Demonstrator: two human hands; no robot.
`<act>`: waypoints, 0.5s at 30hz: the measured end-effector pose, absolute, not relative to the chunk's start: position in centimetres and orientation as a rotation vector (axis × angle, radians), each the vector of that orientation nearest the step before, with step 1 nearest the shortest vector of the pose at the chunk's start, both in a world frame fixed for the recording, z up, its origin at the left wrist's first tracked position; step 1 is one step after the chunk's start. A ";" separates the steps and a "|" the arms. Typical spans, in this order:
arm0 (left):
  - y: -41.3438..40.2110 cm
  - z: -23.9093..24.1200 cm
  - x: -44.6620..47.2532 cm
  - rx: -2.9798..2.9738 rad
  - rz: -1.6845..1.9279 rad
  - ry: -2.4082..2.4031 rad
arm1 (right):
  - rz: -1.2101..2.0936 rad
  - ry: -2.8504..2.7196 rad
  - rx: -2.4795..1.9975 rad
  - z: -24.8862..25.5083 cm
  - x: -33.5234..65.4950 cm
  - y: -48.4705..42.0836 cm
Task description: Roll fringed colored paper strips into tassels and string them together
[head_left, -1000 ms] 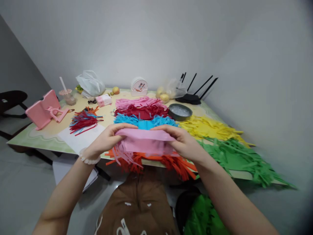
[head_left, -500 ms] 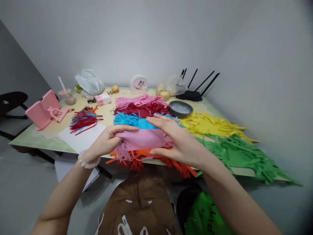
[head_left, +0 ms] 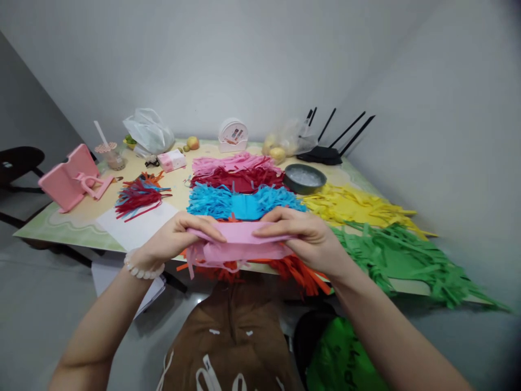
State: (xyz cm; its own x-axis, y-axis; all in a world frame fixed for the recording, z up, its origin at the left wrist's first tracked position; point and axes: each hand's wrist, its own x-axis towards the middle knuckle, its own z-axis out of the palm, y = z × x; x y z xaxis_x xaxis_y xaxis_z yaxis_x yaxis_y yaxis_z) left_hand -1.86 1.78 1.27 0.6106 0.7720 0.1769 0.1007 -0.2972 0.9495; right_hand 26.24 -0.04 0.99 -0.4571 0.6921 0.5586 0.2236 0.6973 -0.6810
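Stretching across the view, the desk (head_left: 177, 185) extends around the blue fringed sheet (head_left: 245, 205); right of that sheet, and nearer, lies the green fringed sheet (head_left: 407, 260); just in front of the blue one, the pink fringed cloth (head_left: 244, 251) hangs between left hand (head_left: 177, 236) and right hand (head_left: 311, 233), each with a narrow grip pinching it; folding or smoothing seems the step in hand, and the next move calls for even, level tension.

Grey walls (head_left: 244, 60) rise behind a green-edged desk (head_left: 55, 222); at left, a dark chair (head_left: 22, 162), grey floor (head_left: 36, 320).
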 end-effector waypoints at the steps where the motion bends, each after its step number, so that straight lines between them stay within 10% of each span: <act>1: 1.8 1.4 -1.9 1.795 0.767 0.716 | 0.653 -2.009 -0.704 1.0 26.3 -0.1; 15: 2.5 4.7 -2.5 2.352 0.424 0.905 | 0.382 -2.171 -0.726 4.0 27.9 0.3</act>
State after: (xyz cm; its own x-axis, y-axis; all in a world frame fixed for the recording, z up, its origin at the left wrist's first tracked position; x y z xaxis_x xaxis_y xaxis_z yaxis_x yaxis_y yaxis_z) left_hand -2.46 2.51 4.72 0.7195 0.6894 0.0839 0.5058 -0.6030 0.6169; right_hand 27.91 0.30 3.95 -0.5169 0.6127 0.5979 0.3718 0.7898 -0.4879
